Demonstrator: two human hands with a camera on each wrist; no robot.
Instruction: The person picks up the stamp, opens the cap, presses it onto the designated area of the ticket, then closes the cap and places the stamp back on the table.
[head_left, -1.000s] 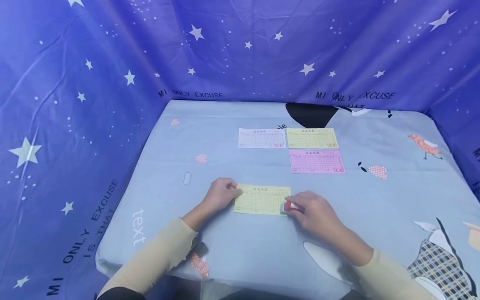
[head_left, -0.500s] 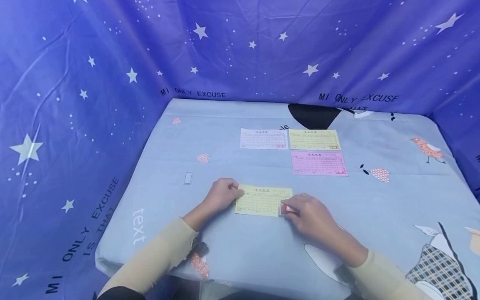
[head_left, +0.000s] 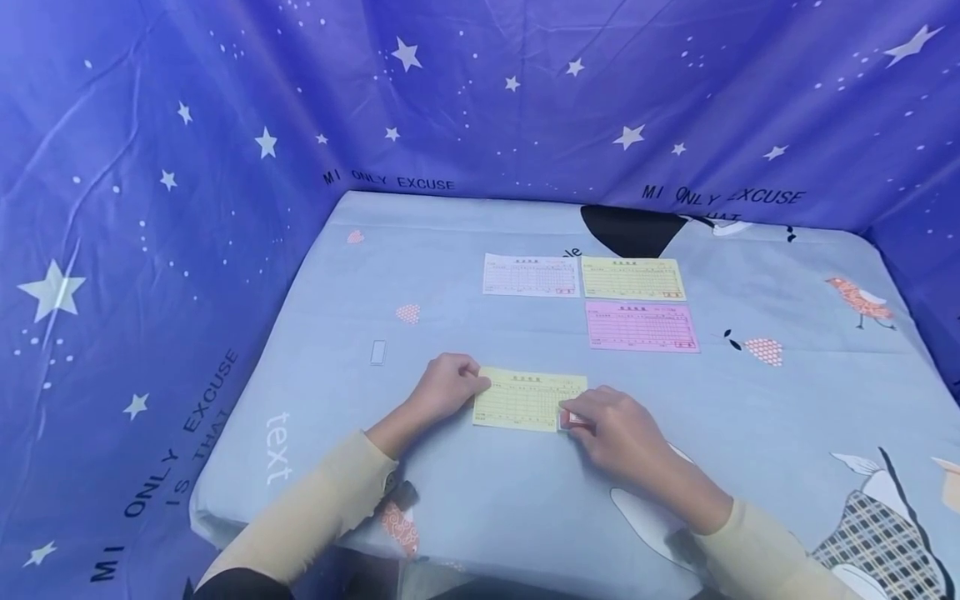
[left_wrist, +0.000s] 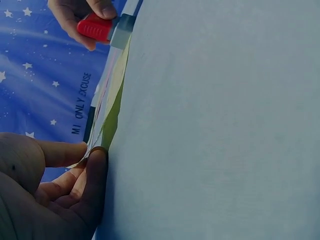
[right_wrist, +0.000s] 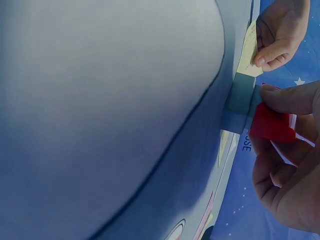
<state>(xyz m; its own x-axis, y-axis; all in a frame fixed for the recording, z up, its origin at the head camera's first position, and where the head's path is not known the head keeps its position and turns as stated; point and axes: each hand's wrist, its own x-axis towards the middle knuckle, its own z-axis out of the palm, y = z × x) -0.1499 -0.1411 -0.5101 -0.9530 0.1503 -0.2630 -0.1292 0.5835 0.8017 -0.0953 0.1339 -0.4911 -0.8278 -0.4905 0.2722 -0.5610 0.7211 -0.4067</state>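
A yellow printed slip point(head_left: 517, 404) lies near the front middle of the cloth-covered table. My left hand point(head_left: 444, 388) pinches its left edge between thumb and finger; in the left wrist view the slip point(left_wrist: 116, 110) bows up a little from the cloth. A stamp with a red grip point(right_wrist: 272, 124) and a grey-blue base point(right_wrist: 239, 102) is held in my right hand point(head_left: 621, 427), between thumb and fingers. Its base stands upright on the slip's lower right corner. The printing face underneath is hidden.
Farther back lie a white slip point(head_left: 531, 277), another yellow slip point(head_left: 633, 279) and a pink slip point(head_left: 642, 327), each with a red mark at its lower right corner. A blue starry curtain point(head_left: 480, 100) stands behind the table.
My right hand has shifted the stamp slightly left and down onto the slip's corner, and its grip shows less from above. The left hand keeps its hold. The head view has shifted slightly.
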